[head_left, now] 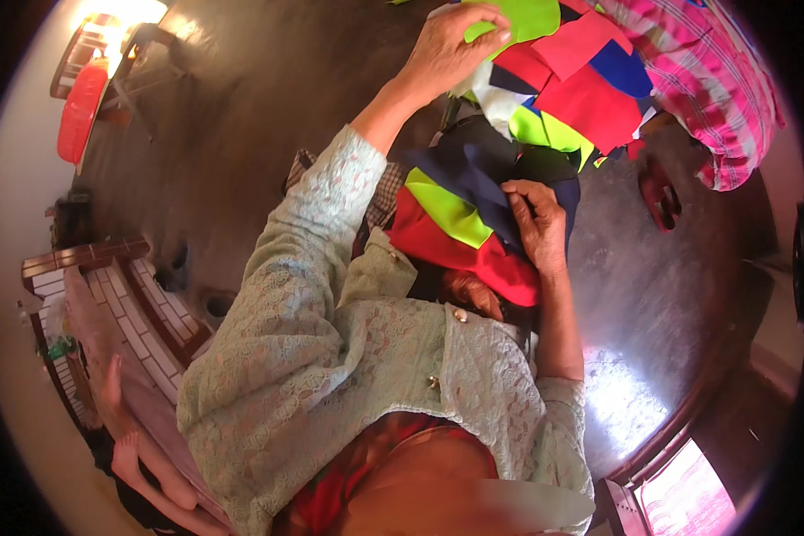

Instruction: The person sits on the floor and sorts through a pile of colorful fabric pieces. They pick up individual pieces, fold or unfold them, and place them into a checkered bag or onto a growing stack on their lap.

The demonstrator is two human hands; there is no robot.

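Observation:
At the top of the view, my left hand [456, 49] reaches out and pinches a lime-green cloth piece [531, 20] over a heap of cut cloth. My right hand [539, 223] is nearer my body, its curled fingers gripping the edge of a navy cloth piece [463, 179]. Under that navy piece, on my lap, lie a lime-green piece [447, 212] and a red piece [424, 234]. The heap beyond holds red pieces [590, 107], a blue piece [623, 70], a white piece [498, 96] and more lime-green cloth [554, 134].
Pink plaid cloth [715, 80] bulges beside the heap at the far right. A dark red object [659, 195], perhaps footwear, lies on the floor nearby. At far left stands a red chair [80, 112]. Another person's bare legs [156, 473] stretch beside a tiled step [121, 299] at lower left.

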